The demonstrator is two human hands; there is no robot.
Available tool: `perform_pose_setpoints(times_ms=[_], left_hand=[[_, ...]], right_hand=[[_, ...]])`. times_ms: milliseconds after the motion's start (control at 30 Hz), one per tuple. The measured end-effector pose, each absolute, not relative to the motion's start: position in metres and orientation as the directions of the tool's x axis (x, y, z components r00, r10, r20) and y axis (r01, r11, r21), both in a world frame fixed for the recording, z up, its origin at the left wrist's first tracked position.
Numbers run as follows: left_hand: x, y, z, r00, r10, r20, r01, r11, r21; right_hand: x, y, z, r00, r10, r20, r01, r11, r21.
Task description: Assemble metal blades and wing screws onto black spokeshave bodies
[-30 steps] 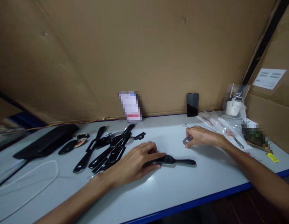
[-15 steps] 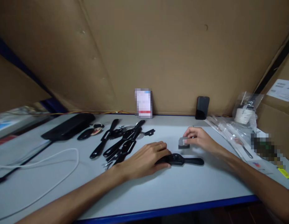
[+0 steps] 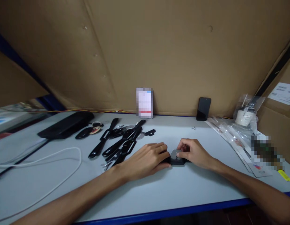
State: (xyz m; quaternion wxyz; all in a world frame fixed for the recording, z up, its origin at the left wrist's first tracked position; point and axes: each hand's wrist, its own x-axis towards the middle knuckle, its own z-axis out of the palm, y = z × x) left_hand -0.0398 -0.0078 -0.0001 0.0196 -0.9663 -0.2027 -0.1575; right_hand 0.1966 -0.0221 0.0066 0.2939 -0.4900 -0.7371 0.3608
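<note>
A black spokeshave body (image 3: 178, 162) lies flat on the table in front of me. My left hand (image 3: 151, 158) is closed around its left handle. A flat grey blade (image 3: 174, 154) is pinched in my right hand (image 3: 194, 152) and rests over the middle of the body. My right fingers and wrist cover the right handle. To the left lie several other spokeshaves (image 3: 97, 148), with loose black cap pieces (image 3: 149, 132) and small shiny screws among them. One small silver screw (image 3: 194, 128) sits farther back, beyond my right hand.
A lit phone (image 3: 145, 103) and a dark phone (image 3: 203, 108) lean on the cardboard wall. Plastic packages (image 3: 236, 140) lie at the right. On the left are a black case (image 3: 67, 125), keys (image 3: 90, 132) and a white cable (image 3: 72, 150). A blue edge (image 3: 159, 215) runs along the front.
My right hand has moved down and left, bringing the grey blade from above the table onto the spokeshave body. The small silver screw behind it has come into view. My left hand stays in place.
</note>
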Motion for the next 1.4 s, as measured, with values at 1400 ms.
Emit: perform_pose_setpoints(times_ms=[1400], left_hand=[[-0.079,0.036,0.007,0.525,0.696,0.489,0.765,-0.638,0.086]], right_hand=[[0.215,-0.006,0.004,-0.298,0.921,0.250,0.581,0.382,-0.719]])
